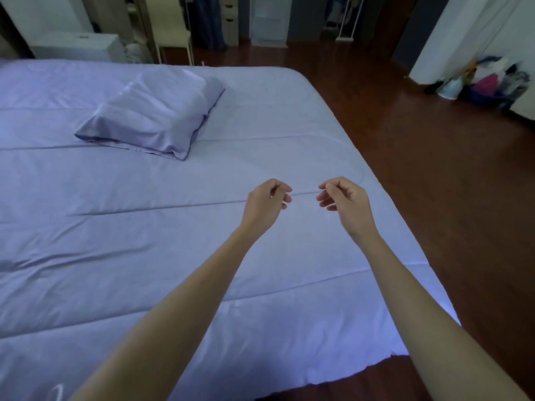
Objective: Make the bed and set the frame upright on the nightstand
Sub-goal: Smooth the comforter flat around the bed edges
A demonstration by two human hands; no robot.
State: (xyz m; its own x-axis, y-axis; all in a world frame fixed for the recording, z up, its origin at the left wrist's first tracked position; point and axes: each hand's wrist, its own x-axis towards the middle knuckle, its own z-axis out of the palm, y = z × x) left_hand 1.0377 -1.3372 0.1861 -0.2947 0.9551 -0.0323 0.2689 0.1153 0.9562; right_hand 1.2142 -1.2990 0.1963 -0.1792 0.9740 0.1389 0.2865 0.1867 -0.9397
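pillow [150, 111] on bed [115, 227], floor [434, 169] right

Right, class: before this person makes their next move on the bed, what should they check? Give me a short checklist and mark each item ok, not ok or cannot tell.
1. Left hand free: ok. It hovers over the bed with its fingers loosely curled and holds nothing.
2. Right hand free: ok. It is in the same pose and holds nothing.
3. Comforter smooth: not ok. It covers the bed, but creases show near the left edge of the view.
4. Pillow squared up: not ok. It lies on the comforter at an angle to the quilt seams.
5. Frame upright on the nightstand: cannot tell. Neither is in view.
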